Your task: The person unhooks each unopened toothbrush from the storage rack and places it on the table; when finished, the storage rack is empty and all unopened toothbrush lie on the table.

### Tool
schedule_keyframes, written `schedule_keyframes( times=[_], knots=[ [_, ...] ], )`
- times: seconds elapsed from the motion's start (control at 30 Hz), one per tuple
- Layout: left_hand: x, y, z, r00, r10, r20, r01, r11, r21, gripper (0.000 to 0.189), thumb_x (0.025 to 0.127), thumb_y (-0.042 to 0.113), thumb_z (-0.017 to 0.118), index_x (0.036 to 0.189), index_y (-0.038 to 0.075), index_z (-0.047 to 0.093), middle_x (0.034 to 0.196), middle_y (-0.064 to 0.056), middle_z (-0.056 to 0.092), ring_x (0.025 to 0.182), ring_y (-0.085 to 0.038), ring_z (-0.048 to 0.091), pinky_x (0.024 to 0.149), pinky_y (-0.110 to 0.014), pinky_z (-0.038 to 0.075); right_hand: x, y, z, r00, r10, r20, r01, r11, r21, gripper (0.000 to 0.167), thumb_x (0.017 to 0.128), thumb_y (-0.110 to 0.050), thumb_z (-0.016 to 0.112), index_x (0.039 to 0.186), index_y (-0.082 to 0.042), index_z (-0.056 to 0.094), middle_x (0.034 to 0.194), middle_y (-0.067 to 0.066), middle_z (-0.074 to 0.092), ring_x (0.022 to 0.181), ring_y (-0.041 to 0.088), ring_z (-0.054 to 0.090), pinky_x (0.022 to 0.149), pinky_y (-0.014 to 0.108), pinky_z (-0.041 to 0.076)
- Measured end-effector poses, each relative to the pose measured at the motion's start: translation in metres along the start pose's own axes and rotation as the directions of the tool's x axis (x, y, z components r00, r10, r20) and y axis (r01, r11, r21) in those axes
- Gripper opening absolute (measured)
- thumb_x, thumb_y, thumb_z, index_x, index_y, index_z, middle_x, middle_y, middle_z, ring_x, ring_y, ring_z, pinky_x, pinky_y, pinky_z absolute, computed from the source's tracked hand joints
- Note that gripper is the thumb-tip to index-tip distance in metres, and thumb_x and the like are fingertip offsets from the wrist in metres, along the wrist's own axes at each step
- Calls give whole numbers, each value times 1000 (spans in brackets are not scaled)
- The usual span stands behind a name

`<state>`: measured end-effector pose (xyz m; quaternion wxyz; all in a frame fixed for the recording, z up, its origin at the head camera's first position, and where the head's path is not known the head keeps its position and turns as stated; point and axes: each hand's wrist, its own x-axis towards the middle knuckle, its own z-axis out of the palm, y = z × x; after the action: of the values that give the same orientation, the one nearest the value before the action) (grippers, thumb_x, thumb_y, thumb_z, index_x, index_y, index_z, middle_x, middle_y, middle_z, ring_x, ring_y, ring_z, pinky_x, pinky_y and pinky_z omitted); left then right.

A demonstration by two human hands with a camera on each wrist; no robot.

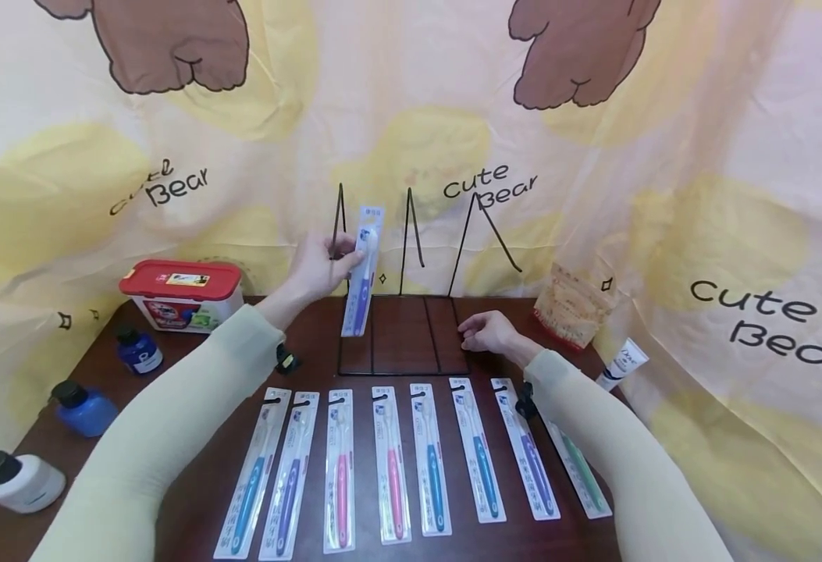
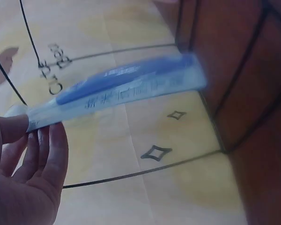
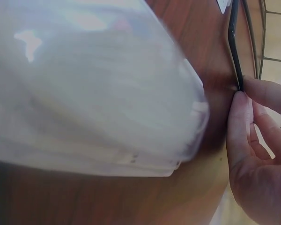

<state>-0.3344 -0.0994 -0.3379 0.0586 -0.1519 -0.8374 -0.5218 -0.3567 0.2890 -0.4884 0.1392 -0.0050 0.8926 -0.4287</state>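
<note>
My left hand (image 1: 318, 267) grips a packaged toothbrush (image 1: 361, 289) with a purple-blue handle, pinching the upper part of its pack between thumb and fingers. The pack hangs slightly tilted before the left upright of a black wire rack (image 1: 396, 375). In the left wrist view, the toothbrush (image 2: 131, 82) stretches away from the fingertips toward the rack's base. At the rack's right side, my right hand (image 1: 492, 334) pinches the base wire (image 3: 232, 47) between thumb and finger. Several packaged toothbrushes with blue, purple, pink and green handles lie in a row nearer me, including a pink one (image 1: 341, 476).
On the left stand a red-lidded tub (image 1: 184, 293), two blue bottles (image 1: 140, 351) and a white bottle (image 1: 27, 482). A brown pouch (image 1: 572, 306) and a white tube (image 1: 623, 363) are at right. A printed curtain (image 1: 396, 133) hangs behind the rack. Blurred clear plastic (image 3: 93, 89) fills much of the right wrist view.
</note>
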Motion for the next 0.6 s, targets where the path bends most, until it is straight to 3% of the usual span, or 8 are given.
schedule_keyframes(
  times=[0.1, 0.27, 0.47, 0.6],
  knots=[
    [-20, -7, -10, 997, 8, 71, -6, 1000, -22, 30, 109, 13, 73, 131, -7, 78, 123, -31, 81, 101, -36, 81, 78, -29, 68, 1, 0, -1, 1000, 9, 0, -9, 1000, -1, 33, 96, -6, 85, 128, -3, 80, 120, 17, 79, 95, 21, 75, 85, 30, 66],
    [-58, -20, -42, 993, -22, 118, 15, 998, 65, 32, 109, 20, 75, 133, -1, 79, 124, -26, 81, 97, -28, 77, 78, -26, 65, -1, 0, -3, 1000, 3, -3, -3, 1000, -13, 35, 96, -6, 85, 130, -2, 79, 125, 19, 79, 101, 22, 74, 87, 30, 65],
    [-112, -37, -85, 976, -129, 173, 102, 982, 156, 39, 109, 30, 75, 139, 5, 77, 128, -22, 79, 93, -23, 80, 83, -28, 69, -3, 1, -1, 1000, -9, -4, 9, 1000, -19, 35, 96, -7, 85, 130, -2, 79, 123, 18, 79, 101, 23, 73, 89, 31, 65],
    [-152, -56, -104, 963, -205, 173, 170, 966, 197, 43, 111, 33, 73, 143, 5, 73, 132, -20, 78, 94, -20, 80, 83, -25, 67, 0, 2, 1, 1000, -18, -15, 18, 1000, -13, 35, 94, -7, 87, 128, -2, 80, 120, 17, 80, 100, 22, 73, 86, 29, 64]
  ],
)
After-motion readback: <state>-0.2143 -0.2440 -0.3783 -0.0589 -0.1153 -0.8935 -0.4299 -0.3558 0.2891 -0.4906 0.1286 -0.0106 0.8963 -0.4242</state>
